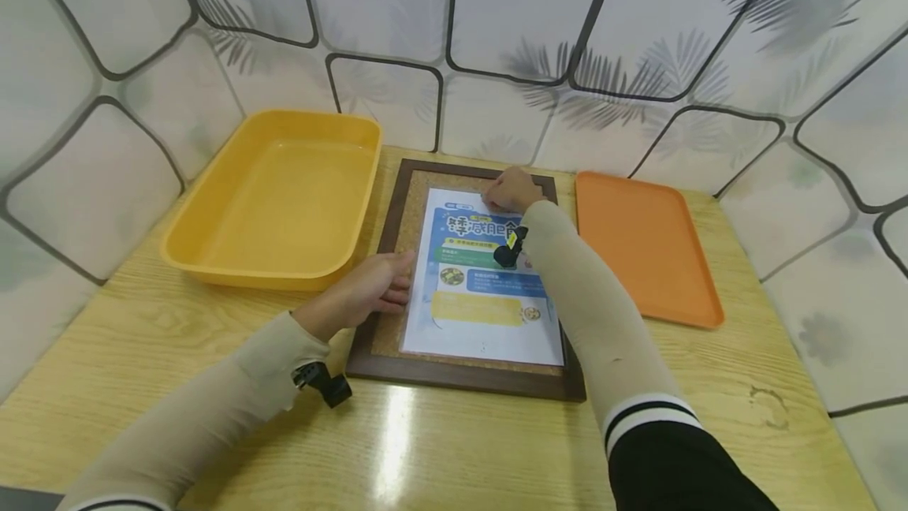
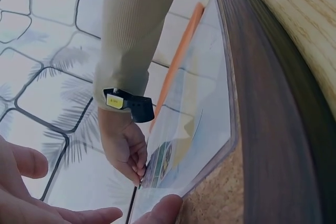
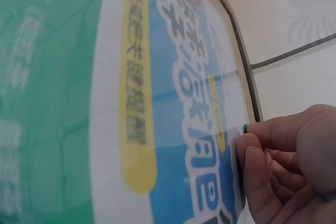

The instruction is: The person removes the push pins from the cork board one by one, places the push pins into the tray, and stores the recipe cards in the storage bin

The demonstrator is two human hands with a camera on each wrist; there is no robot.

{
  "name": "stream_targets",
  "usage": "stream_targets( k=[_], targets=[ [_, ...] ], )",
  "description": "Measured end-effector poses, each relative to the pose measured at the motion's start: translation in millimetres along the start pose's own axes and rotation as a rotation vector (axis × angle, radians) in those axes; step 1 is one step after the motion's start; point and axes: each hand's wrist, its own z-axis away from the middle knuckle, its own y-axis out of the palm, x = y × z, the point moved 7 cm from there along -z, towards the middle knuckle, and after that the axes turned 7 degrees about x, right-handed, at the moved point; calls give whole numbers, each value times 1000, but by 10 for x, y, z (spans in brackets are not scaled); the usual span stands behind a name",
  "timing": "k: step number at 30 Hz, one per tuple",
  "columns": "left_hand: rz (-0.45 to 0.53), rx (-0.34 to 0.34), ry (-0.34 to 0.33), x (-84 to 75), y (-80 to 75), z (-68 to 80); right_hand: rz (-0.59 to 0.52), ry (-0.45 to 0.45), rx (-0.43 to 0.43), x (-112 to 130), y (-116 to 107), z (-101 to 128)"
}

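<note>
A brown-framed cork board (image 1: 461, 378) lies flat on the wooden table with a blue, green and white printed poster (image 1: 482, 326) on it. My left hand (image 1: 379, 286) rests with straight fingers on the board's left edge, touching the poster's side. At the poster's top edge my right hand (image 1: 507, 189) has its fingers curled. In the right wrist view the right hand (image 3: 262, 148) pinches a small green pin (image 3: 245, 128) against the poster (image 3: 105, 103). The left wrist view shows the right hand (image 2: 128, 153) at the poster's far edge (image 2: 202, 124).
A deep yellow tub (image 1: 277, 203) stands left of the board, close to my left hand. A flat orange tray (image 1: 641, 243) lies to the right. A patterned wall closes the back and both sides. Bare wood (image 1: 440, 456) lies in front of the board.
</note>
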Motion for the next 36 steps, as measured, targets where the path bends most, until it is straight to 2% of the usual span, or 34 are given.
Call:
stream_targets(
  k=[4,8,15,22,26,33,36],
  targets=[
    [28,-10,-23,14,-5,1,-99,104,0,-36,17,6],
    [58,-18,-45,24,-5,-3,-258,147,21,-65,69,-8],
    [116,-10,-83,38,-5,-24,-563,158,55,-70,123,1],
    [219,-24,-98,53,-10,-22,-704,158,64,-31,135,65],
    [259,-9,-91,60,5,-28,-748,136,65,-28,135,74],
    [288,18,-89,90,48,-96,-644,114,18,0,128,21],
    [305,13,-100,105,56,-111,-654,113,26,-14,144,17]
  ],
)
